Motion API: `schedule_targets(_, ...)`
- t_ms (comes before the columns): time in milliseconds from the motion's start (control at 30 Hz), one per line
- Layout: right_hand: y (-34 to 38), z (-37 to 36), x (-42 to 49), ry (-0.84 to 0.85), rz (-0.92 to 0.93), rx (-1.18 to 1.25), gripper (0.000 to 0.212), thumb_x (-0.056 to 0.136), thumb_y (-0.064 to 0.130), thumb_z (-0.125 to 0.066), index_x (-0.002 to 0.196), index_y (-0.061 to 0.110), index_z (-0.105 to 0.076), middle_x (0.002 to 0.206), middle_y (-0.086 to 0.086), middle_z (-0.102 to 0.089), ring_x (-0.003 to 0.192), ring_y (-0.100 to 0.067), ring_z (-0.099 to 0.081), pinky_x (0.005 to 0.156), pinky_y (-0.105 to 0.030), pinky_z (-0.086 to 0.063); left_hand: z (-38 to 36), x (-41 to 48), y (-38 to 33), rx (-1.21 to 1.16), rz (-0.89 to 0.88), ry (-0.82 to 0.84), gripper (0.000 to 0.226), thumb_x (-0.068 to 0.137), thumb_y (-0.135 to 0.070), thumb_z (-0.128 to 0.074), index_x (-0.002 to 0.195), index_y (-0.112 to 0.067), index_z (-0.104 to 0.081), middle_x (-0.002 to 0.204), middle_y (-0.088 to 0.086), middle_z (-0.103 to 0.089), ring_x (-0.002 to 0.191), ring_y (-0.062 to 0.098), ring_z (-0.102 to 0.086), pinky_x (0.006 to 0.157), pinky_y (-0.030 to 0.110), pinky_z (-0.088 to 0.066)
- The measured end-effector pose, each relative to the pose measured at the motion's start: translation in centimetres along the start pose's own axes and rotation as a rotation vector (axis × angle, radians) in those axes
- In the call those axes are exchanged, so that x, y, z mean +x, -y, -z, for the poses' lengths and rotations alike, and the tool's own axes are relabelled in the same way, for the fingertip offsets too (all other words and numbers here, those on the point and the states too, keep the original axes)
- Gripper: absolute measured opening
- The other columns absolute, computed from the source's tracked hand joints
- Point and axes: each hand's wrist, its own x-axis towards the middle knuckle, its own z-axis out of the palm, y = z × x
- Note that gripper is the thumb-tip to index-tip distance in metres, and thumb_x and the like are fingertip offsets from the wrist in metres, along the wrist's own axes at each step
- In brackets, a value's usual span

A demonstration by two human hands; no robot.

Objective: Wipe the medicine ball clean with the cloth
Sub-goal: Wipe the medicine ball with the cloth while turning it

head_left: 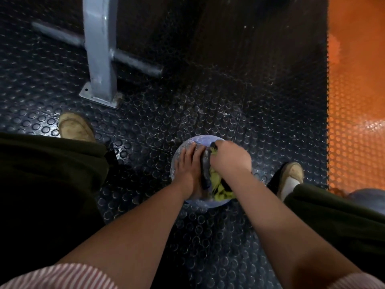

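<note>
Head view, looking straight down: medicine ball (pixel 205 139), pale blue-grey with a speckled skin, sits on the black studded rubber floor (pixel 145 126) between the person's feet, nearer the right shoe (pixel 291 174) than the left shoe (pixel 75 127). Both shoes are tan and scuffed.

The left hand (pixel 188 163) lies flat on the ball's upper left side, its fingers (pixel 192 150) straight and slightly spread, pointing away from the body and holding nothing. The right hand (pixel 230 158) is on top of the ball, just beside the left one. It is somewhat blurred, but its fingers curl down round a bunched cloth (pixel 218 187) and press it onto the ball. The cloth is yellow-green with dark grey parts. It spills out under the wrist toward the body, and a dark fold of it lies between the two hands.

Dark trousers (pixel 52 174) cover both bent legs at the left and right edges, and pink-striped sleeves (pixel 62 278) show at the bottom corners.

Farther off at the upper left, a grey metal post (pixel 100 49) stands on a base plate (pixel 91 97) on the floor, with a round cross bar (pixel 137 61) running through it. A strip of orange studded flooring (pixel 356 101) borders the black floor along a toothed seam at the right. A rounded blue-grey object (pixel 370 197) peeks out behind the right knee, too cut off to identify.
</note>
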Motion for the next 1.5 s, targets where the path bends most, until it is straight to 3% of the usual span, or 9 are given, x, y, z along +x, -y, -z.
schedule_targets(100,0.2,0.5,1.3,0.012,-0.018,0.043,0.030,0.092,0.013,-0.045,0.119,0.016,-0.057,0.114,-0.007,-0.061,0.099,-0.029,-0.060,0.067,-0.032,-0.043,0.3,0.2,0.2,-0.023,-0.007,-0.007,0.141,0.059,-0.041,-0.089,0.151,-0.025,0.016,0.158,0.001,0.021,0.146,0.026,0.021,0.120,0.046,0.006)
schedule_targets(200,-0.4,-0.1,-0.9,0.023,0.025,0.036,0.029,0.093,0.016,-0.044,0.120,0.017,-0.054,0.115,-0.006,-0.061,0.098,-0.028,-0.060,0.067,-0.029,-0.041,1.0,0.6,0.1,-0.121,-0.024,-0.006,0.126,0.067,-0.029,-0.086,0.152,-0.026,0.006,0.160,0.001,0.016,0.147,0.024,0.017,0.120,0.045,0.003)
schedule_targets(333,-1.4,-1.3,-4.4,0.001,0.071,0.040,0.026,0.092,0.021,-0.046,0.116,0.017,-0.054,0.114,-0.004,-0.060,0.098,-0.029,-0.060,0.068,-0.032,-0.041,0.7,0.9,-0.3,-0.094,-0.022,-0.006,0.115,0.077,-0.021,-0.079,0.151,-0.034,0.008,0.159,-0.004,0.020,0.147,0.022,0.018,0.120,0.042,0.006)
schedule_targets(600,0.3,0.9,1.6,0.035,0.017,0.000,0.027,0.092,0.012,-0.045,0.117,0.016,-0.056,0.114,-0.008,-0.061,0.099,-0.029,-0.059,0.068,-0.032,-0.045,1.1,0.5,-0.7,0.066,0.011,0.057,0.142,0.059,-0.048,-0.088,0.151,-0.026,0.018,0.159,0.003,0.023,0.147,0.029,0.021,0.120,0.049,0.003)
schedule_targets(833,-0.3,-0.1,-1.6,0.038,0.059,-0.015,0.031,0.094,0.019,-0.044,0.123,0.023,-0.054,0.108,-0.003,-0.064,0.087,-0.025,-0.061,0.063,-0.029,-0.042,2.3,1.1,-0.5,-0.031,-0.014,0.083,0.129,0.068,-0.035,-0.086,0.152,-0.030,0.012,0.159,0.000,0.021,0.147,0.024,0.019,0.120,0.045,0.002)
schedule_targets(1100,0.0,0.9,1.7,0.029,-0.010,-0.035,0.023,0.091,0.015,-0.049,0.111,0.015,-0.060,0.106,-0.007,-0.063,0.092,-0.028,-0.060,0.066,-0.031,-0.042,1.3,0.6,-1.3,0.195,0.029,0.163,0.144,0.066,-0.042,-0.087,0.145,-0.023,0.033,0.154,0.002,0.037,0.143,0.029,0.030,0.120,0.048,0.007)
schedule_targets(1200,0.4,0.9,2.3,0.027,0.001,-0.008,0.024,0.092,0.015,-0.048,0.112,0.015,-0.060,0.105,-0.008,-0.064,0.091,-0.028,-0.060,0.066,-0.031,-0.043,1.7,0.7,-1.0,0.180,0.028,0.170,0.148,0.062,-0.044,-0.088,0.146,-0.024,0.032,0.154,0.001,0.036,0.144,0.028,0.029,0.120,0.049,0.004)
schedule_targets(1400,-0.9,-1.3,-3.2,0.000,0.063,-0.026,0.022,0.090,0.019,-0.048,0.109,0.017,-0.059,0.107,-0.005,-0.063,0.094,-0.027,-0.061,0.065,-0.029,-0.039,2.0,1.3,-1.0,-0.065,-0.008,0.082,0.108,0.081,-0.026,-0.074,0.151,-0.036,0.008,0.160,-0.003,0.019,0.147,0.023,0.019,0.121,0.044,0.005)
schedule_targets(1500,-1.3,-1.5,-4.4,0.014,0.063,-0.009,0.020,0.089,0.021,-0.049,0.105,0.016,-0.060,0.107,-0.005,-0.061,0.096,-0.028,-0.061,0.065,-0.030,-0.040,1.5,1.1,-1.1,-0.059,-0.014,0.080,0.106,0.082,-0.027,-0.072,0.151,-0.037,0.009,0.159,-0.004,0.022,0.146,0.024,0.021,0.120,0.044,0.008)
